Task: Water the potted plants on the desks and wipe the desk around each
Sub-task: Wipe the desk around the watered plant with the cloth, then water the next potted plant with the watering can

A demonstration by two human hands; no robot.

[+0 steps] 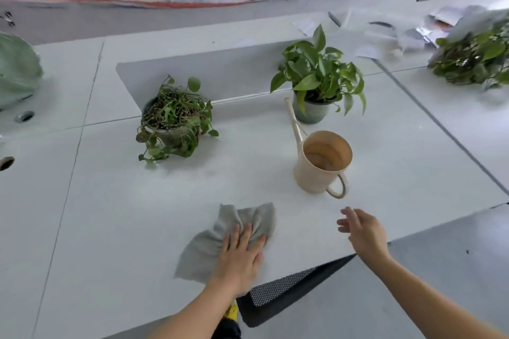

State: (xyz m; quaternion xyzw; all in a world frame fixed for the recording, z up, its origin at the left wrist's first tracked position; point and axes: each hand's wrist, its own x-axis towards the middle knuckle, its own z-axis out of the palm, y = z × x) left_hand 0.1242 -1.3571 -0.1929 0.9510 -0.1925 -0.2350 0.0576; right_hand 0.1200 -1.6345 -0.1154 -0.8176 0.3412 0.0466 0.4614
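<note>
My left hand (242,253) presses flat on a grey cloth (209,245) spread on the white desk (110,215) near its front edge. My right hand (363,231) hovers empty just right of it, fingers apart, below the handle of a beige watering can (321,165) that stands upright with its long spout pointing back. Behind the can is a leafy green plant (321,69) in a pale pot (311,111). To the left stands a straggly trailing plant (176,118) in its pot.
A third plant (473,58) sits on the adjoining desk at the far right, with scattered papers (440,25) behind it. A low grey divider (206,74) runs behind the pots. A black mesh chair (289,289) is under the front edge. A green bundle (16,69) lies far left.
</note>
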